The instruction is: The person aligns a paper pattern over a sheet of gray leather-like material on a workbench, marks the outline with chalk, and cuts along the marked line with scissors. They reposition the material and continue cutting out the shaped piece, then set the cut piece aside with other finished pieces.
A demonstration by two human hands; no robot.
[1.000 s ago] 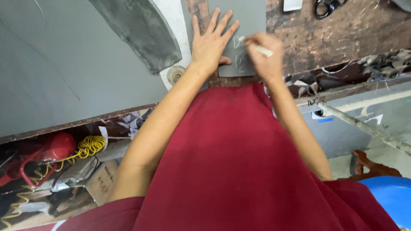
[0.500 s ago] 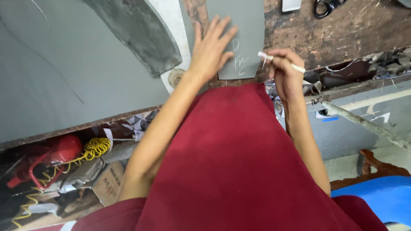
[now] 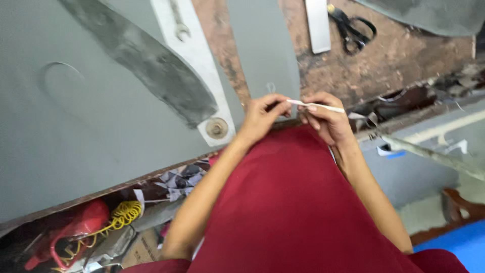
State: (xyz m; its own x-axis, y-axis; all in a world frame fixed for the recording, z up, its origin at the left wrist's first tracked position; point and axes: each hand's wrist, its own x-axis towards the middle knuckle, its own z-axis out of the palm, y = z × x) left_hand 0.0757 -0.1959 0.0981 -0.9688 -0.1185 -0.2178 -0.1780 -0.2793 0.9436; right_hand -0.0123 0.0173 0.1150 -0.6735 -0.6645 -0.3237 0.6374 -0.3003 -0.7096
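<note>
Fingers of the right hand [image 3: 326,121] are closed in a pinch around a thin white marking stick [image 3: 316,105], which lies nearly level, its long axis running left to right along the near edge of the desk [image 3: 414,55]. Its left tip reaches across to the left hand [image 3: 263,117], whose fingers are curled and appear to meet that tip; whether they truly grip it or only touch it cannot be told. Both hands sit together at the near edge, right at the bottom end of a narrow grey strip of sheet material [image 3: 262,50]. That strip stretches away from the fingers toward the far edge, so its long axis stands roughly crosswise to the stick. A faint white looped mark [image 3: 271,87] shows on the strip just beyond the left hand, which is the nearer of the two to it. A large grey sheet [image 3: 76,101] covers the left part of the desk, with a white strip [image 3: 192,55] between it and the narrow piece. Black scissors [image 3: 353,28] and a pale flat ruler-like bar [image 3: 317,25] lie near the far edge, well apart from the hands.
</note>
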